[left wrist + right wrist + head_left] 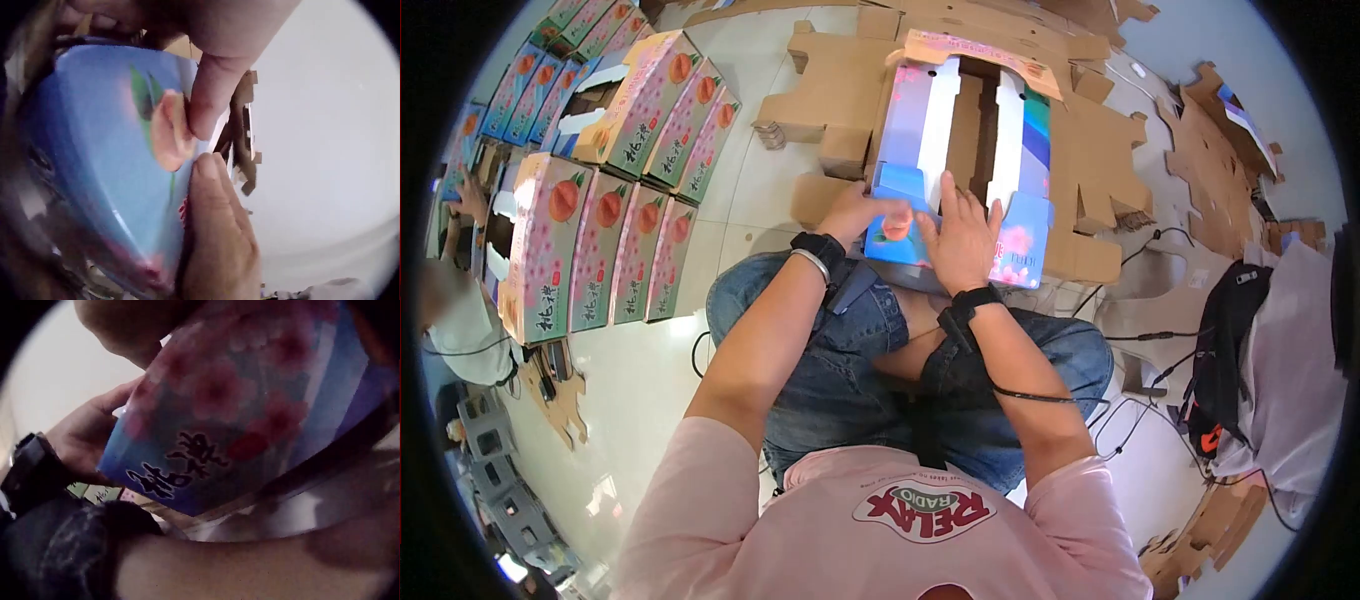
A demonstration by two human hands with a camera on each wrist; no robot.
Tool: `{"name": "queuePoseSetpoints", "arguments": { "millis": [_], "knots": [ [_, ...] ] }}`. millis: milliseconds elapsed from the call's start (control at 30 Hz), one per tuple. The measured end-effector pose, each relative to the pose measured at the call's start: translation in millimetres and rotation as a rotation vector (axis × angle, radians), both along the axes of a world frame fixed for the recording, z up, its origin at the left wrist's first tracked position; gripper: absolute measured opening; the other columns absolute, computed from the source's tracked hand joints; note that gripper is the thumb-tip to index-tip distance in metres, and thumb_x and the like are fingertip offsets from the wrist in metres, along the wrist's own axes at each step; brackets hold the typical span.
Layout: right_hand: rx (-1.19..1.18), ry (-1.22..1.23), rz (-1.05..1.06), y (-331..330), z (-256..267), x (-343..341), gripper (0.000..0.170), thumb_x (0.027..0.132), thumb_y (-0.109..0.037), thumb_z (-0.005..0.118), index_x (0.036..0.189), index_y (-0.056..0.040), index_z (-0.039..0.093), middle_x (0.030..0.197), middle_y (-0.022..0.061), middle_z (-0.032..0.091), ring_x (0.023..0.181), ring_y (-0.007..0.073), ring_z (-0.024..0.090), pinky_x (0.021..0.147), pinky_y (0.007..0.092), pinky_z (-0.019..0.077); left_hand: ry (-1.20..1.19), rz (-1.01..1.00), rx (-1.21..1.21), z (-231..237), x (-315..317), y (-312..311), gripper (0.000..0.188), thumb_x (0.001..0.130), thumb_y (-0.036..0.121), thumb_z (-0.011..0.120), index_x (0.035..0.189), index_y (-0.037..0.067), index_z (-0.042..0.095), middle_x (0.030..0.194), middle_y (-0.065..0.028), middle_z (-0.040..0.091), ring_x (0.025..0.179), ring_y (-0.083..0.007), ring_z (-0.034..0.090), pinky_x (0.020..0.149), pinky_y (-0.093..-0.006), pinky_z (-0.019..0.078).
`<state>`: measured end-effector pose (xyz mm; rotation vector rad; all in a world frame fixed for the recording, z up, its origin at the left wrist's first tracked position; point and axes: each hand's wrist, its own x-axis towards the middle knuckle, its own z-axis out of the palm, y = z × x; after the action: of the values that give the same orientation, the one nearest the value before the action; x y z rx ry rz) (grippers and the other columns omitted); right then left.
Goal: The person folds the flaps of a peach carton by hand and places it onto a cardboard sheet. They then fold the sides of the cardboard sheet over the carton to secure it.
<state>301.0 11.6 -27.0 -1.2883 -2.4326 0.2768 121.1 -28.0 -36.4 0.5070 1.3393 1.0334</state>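
A printed cardboard gift box (pixel 905 130), blue and purple with peaches and pink blossoms, stands on flat cardboard before the crossed legs. Its top is open between white flaps (pixel 1005 130). My left hand (pixel 852 213) grips the near left corner, thumb pressed on the blue end panel (pixel 106 119) beside the printed peach, fingers round the side. Over the middle of that near end lies my right hand (pixel 962 235), its fingers straight and reaching forward on the top edge. Both thumbs come close together at the panel's edge in the left wrist view.
Finished peach boxes (pixel 550 250) stand in rows at the left. Flat brown cardboard cutouts (pixel 830 80) lie beneath and behind the box. Cables (pixel 1150 335) and a black bag (pixel 1225 340) are at the right. Another person (pixel 465 310) sits at far left.
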Motion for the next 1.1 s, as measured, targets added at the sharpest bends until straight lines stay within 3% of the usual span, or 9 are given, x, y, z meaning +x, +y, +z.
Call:
{"name": "queuePoseSetpoints", "arguments": {
  "millis": [167,267,333,467,700,800,900,1000,1100],
  "knots": [
    [-0.004,0.036,0.025,3.4,-1.1,3.9,0.064,0.082,-0.037,0.06,0.136,-0.0082,0.039,0.117,0.0124,0.055,0.116,0.0257,0.047,0.108,0.0509,0.0174,0.003,0.062,-0.094,-5.8,-0.2,-3.1,0.045,0.073,0.028,0.074,0.107,0.004,0.06,0.101,-0.0089,0.063,0.089,-0.016,0.062,0.079,-0.0319,0.0495],
    [-0.029,0.04,0.036,4.2,0.4,3.7,0.064,0.082,-0.036,0.061,0.135,-0.0085,0.039,0.114,0.0116,0.056,0.111,0.026,0.05,0.108,0.0502,0.0172,-0.231,-0.027,0.047,3.0,4.5,-8.8,0.046,0.073,0.03,0.074,0.108,0.004,0.059,0.1,-0.009,0.064,0.088,-0.0159,0.062,0.078,-0.0334,0.051],
    [-0.135,-0.022,0.018,6.1,6.6,2.6,0.065,0.081,-0.036,0.063,0.136,-0.0091,0.039,0.11,0.0106,0.058,0.106,0.0261,0.052,0.108,0.0495,0.0174,-0.379,-0.015,-0.154,-4.8,-3.4,-7.0,0.044,0.074,0.032,0.073,0.107,0.005,0.06,0.1,-0.008,0.064,0.089,-0.0155,0.062,0.078,-0.0343,0.0521],
    [-0.231,0.06,0.022,10.1,5.0,3.1,0.067,0.079,-0.032,0.064,0.137,-0.0095,0.038,0.098,0.0105,0.063,0.094,0.0268,0.057,0.109,0.0473,0.0146,-0.368,-0.057,-0.107,1.0,-3.0,-6.0,0.032,0.081,0.029,0.067,0.104,0.007,0.061,0.094,-0.0047,0.066,0.081,-0.0126,0.064,0.073,-0.0289,0.0533],
    [-0.348,0.099,-0.005,16.0,14.6,1.3,0.066,0.079,-0.029,0.065,0.136,-0.0093,0.039,0.1,0.0143,0.063,0.097,0.0279,0.057,0.108,0.0477,0.015,-0.489,-0.006,-0.062,5.6,3.3,-5.1,0.036,0.078,0.024,0.07,0.107,0.004,0.059,0.095,-0.0063,0.065,0.083,-0.0153,0.064,0.077,-0.0309,0.0525],
    [-0.337,0.078,-0.062,20.6,35.7,-2.4,0.059,0.077,-0.025,0.066,0.13,-0.0064,0.047,0.108,0.0178,0.059,0.103,0.0303,0.055,0.104,0.0475,0.0242,-0.492,-0.094,0.052,17.5,6.1,-5.8,0.042,0.071,0.022,0.075,0.105,0.003,0.06,0.096,-0.009,0.065,0.084,-0.0169,0.064,0.076,-0.0325,0.0521],
    [0.113,0.153,0.121,26.4,45.0,-17.0,0.046,0.072,-0.022,0.068,0.111,-0.0007,0.059,0.105,0.0188,0.057,0.1,0.035,0.053,0.09,0.0448,0.0402,-0.184,-0.023,0.084,26.8,7.1,-9.5,0.038,0.069,0.014,0.074,0.103,0.0,0.061,0.091,-0.0099,0.067,0.079,-0.0171,0.065,0.076,-0.0312,0.0514],
    [-0.146,0.119,0.208,28.9,66.4,-37.3,0.043,0.072,-0.022,0.068,0.11,-0.0015,0.06,0.1,0.0183,0.058,0.096,0.037,0.054,0.086,0.0436,0.0432,-0.243,-0.072,0.21,17.1,8.4,-6.4,0.045,0.066,0.012,0.072,0.106,0.0,0.057,0.093,-0.0092,0.065,0.08,-0.0164,0.063,0.079,-0.0302,0.0493],
    [-0.074,-0.096,0.115,24.9,84.6,-59.8,0.045,0.07,-0.033,0.071,0.101,-0.0005,0.062,0.094,0.0179,0.059,0.094,0.0345,0.057,0.078,0.0414,0.0484,-0.259,-0.131,0.296,20.7,10.9,-10.1,0.035,0.063,0.006,0.07,0.096,0.001,0.059,0.08,-0.0081,0.066,0.074,-0.0159,0.063,0.072,-0.0287,0.0496]
  ]
}}
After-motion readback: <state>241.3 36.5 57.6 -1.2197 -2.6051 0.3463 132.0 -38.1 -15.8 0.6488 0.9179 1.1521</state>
